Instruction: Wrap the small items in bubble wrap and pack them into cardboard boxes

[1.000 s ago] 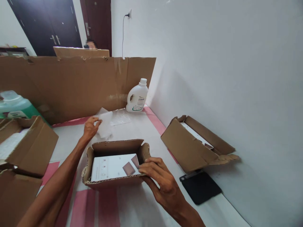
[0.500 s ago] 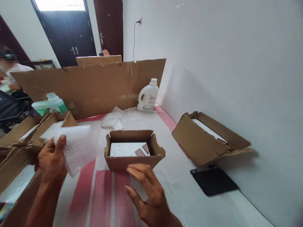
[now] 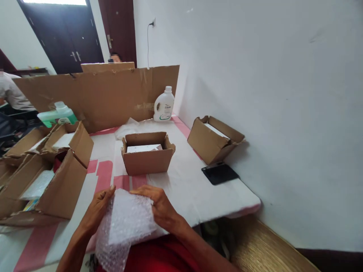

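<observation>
A sheet of clear bubble wrap point(image 3: 127, 221) is stretched between both hands at the table's front edge, its lower part hanging loose on the left. My left hand point(image 3: 100, 206) pinches its upper left corner. At the upper right corner, my right hand point(image 3: 159, 206) grips it with bent fingers. Whether anything lies inside the wrap, I cannot tell. Beyond the hands stands an open cardboard box point(image 3: 147, 161) with a white box point(image 3: 141, 149) inside.
Several open cardboard boxes point(image 3: 64, 189) crowd the left, one holding bubble wrap. A tilted carton point(image 3: 208, 145) and a black flat case point(image 3: 219, 173) lie right, near the wall. A white jug point(image 3: 164, 105), green jug point(image 3: 58, 114) and cardboard panel point(image 3: 113, 98) stand behind. People sit beyond.
The bubble wrap has come from the left to the front edge, close to my body. My right hand has moved from beside the middle box and taken hold of it too. The view has shifted.
</observation>
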The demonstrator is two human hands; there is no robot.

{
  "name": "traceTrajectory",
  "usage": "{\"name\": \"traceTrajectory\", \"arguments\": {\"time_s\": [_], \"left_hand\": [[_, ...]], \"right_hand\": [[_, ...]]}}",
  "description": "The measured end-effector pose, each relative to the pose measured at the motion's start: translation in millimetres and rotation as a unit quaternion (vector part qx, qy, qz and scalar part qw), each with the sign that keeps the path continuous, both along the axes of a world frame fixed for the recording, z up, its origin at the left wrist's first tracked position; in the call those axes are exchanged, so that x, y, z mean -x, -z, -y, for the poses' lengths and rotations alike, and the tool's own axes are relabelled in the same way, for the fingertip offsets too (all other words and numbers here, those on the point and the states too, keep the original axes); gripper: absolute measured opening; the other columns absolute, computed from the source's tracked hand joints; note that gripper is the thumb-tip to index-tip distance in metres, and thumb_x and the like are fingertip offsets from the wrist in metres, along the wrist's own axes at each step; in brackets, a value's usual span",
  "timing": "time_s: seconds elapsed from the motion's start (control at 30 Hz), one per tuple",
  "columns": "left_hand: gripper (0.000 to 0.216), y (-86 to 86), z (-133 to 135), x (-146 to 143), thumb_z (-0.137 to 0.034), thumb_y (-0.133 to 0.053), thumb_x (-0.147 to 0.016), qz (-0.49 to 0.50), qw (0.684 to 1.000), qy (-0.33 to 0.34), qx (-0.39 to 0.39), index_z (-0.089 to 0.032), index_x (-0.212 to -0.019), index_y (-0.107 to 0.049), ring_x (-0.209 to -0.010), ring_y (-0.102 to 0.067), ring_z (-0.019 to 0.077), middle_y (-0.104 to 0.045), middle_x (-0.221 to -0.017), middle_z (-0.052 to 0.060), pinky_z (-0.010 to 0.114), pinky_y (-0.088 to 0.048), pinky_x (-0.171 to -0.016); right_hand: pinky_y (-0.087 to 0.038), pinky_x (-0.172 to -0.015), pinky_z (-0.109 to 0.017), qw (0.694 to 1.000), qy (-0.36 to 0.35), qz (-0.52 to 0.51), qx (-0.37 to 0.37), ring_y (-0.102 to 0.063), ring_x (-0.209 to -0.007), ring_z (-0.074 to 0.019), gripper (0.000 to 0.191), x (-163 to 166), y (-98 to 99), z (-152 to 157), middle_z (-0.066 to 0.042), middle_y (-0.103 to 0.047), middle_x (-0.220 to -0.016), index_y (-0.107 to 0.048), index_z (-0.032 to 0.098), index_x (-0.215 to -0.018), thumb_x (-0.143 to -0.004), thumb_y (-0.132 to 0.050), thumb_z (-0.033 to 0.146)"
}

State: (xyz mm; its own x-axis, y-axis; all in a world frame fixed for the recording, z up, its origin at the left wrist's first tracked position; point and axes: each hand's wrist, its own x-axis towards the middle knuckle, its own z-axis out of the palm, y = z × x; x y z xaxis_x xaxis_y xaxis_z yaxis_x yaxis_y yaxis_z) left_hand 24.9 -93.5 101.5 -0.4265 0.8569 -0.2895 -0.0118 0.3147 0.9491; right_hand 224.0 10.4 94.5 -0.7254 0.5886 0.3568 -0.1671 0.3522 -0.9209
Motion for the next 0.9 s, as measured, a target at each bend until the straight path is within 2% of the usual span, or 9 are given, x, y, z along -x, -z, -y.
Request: {"name": "traceTrajectory", "arguments": {"time_s": [0.07, 0.13, 0.23, 0.37, 0.5, 0.6, 0.67, 0.73, 0.9], "left_hand": [[0.059, 11.6, -0.8, 7.1, -0.074, -0.065, -0.073, -0.048, 0.998, 0.031, -0.001, -0.019, -0.063, -0.047, -0.053, -0.035, 0.0088, -0.042, -0.057, -0.006, 0.021, -0.027, -0.049], [0.058, 25.7, -5.2, 17.0, -0.074, -0.059, -0.079, -0.112, 0.993, 0.042, -0.004, -0.019, -0.064, -0.050, -0.055, -0.040, 0.0108, -0.045, -0.059, -0.005, 0.023, -0.032, -0.051], [0.055, 44.8, -12.3, 29.8, -0.074, -0.059, -0.078, -0.208, 0.978, 0.022, -0.008, -0.019, -0.075, -0.062, -0.066, -0.056, 0.0171, -0.060, -0.074, 0.001, 0.029, -0.046, -0.059], [0.053, 52.1, -9.1, 21.0, -0.066, -0.060, -0.084, -0.365, 0.930, -0.017, -0.050, -0.021, -0.111, -0.066, -0.091, -0.065, 0.0240, -0.066, -0.109, 0.008, 0.039, -0.053, -0.080], [0.060, 56.7, 3.6, -15.5, -0.061, -0.069, -0.082, -0.528, 0.835, 0.095, -0.121, -0.024, -0.129, -0.060, -0.112, -0.063, 0.0296, -0.067, -0.124, 0.011, 0.047, -0.051, -0.096], [0.071, 75.4, 9.9, -33.3, -0.053, -0.078, -0.075, -0.594, 0.784, 0.141, -0.115, -0.021, -0.135, -0.057, -0.117, -0.062, 0.0343, -0.065, -0.132, 0.014, 0.050, -0.052, -0.096], [0.055, 88.6, 11.2, -32.7, -0.041, -0.075, -0.081, -0.597, 0.779, 0.154, -0.110, -0.021, -0.130, -0.061, -0.113, -0.066, 0.0319, -0.068, -0.127, 0.014, 0.047, -0.055, -0.092], [0.042, 94.6, 10.6, -24.9, -0.036, -0.070, -0.085, -0.567, 0.796, 0.181, -0.109, -0.023, -0.124, -0.065, -0.107, -0.070, 0.0275, -0.072, -0.120, 0.011, 0.042, -0.057, -0.088], [0.041, 70.4, 6.5, -4.8, -0.055, -0.072, -0.083, -0.447, 0.860, 0.231, -0.086, -0.028, -0.114, -0.070, -0.102, -0.072, 0.0225, -0.074, -0.112, 0.005, 0.036, -0.059, -0.088]], "right_hand": [[-0.053, -0.074, -0.029, 0.989, 0.029, -0.017, 0.146, -0.069, -0.082, -0.0202, 0.020, -6.7, 7.2, 0.5, -0.006, -0.076, -0.091, -0.079, 0.019, -0.088, -0.088, -0.063, 0.032], [-0.050, -0.061, -0.025, 0.955, 0.081, -0.029, 0.285, -0.066, -0.073, -0.0181, 0.026, -9.7, 18.9, 0.7, -0.005, -0.073, -0.082, -0.075, 0.017, -0.078, -0.084, -0.067, 0.042], [-0.043, -0.048, -0.021, 0.899, 0.155, -0.040, 0.407, -0.065, -0.067, -0.0171, 0.032, -9.4, 42.7, 0.7, -0.006, -0.072, -0.078, -0.071, 0.016, -0.078, -0.076, -0.071, 0.049], [-0.042, -0.042, -0.021, 0.862, 0.223, -0.016, 0.455, -0.066, -0.058, -0.0176, 0.031, -6.9, 70.3, 0.1, -0.007, -0.070, -0.066, -0.064, 0.016, -0.067, -0.066, -0.073, 0.045], [-0.044, -0.041, -0.021, 0.838, 0.265, 0.001, 0.478, -0.067, -0.054, -0.0186, 0.032, -5.7, 81.3, 3.1, -0.005, -0.067, -0.059, -0.060, 0.017, -0.064, -0.062, -0.074, 0.046], [-0.046, -0.040, -0.022, 0.836, 0.276, -0.007, 0.474, -0.065, -0.050, -0.0170, 0.035, -7.4, 81.5, 8.3, -0.004, -0.067, -0.059, -0.061, 0.017, -0.066, -0.062, -0.073, 0.049], [-0.047, -0.040, -0.022, 0.835, 0.284, -0.011, 0.471, -0.063, -0.046, -0.0155, 0.036, -10.4, 81.0, 11.7, -0.002, -0.066, -0.058, -0.062, 0.016, -0.068, -0.063, -0.073, 0.050], [-0.048, -0.040, -0.022, 0.836, 0.290, -0.009, 0.465, -0.061, -0.042, -0.0148, 0.038, -14.4, 81.6, 14.5, 0.000, -0.062, -0.054, -0.062, 0.015, -0.068, -0.065, -0.073, 0.051], [-0.045, -0.037, -0.021, 0.839, 0.304, -0.006, 0.452, -0.060, -0.040, -0.0140, 0.042, -23.1, 88.2, 19.5, 0.000, -0.060, -0.054, -0.063, 0.013, -0.066, -0.064, -0.078, 0.052]]}}
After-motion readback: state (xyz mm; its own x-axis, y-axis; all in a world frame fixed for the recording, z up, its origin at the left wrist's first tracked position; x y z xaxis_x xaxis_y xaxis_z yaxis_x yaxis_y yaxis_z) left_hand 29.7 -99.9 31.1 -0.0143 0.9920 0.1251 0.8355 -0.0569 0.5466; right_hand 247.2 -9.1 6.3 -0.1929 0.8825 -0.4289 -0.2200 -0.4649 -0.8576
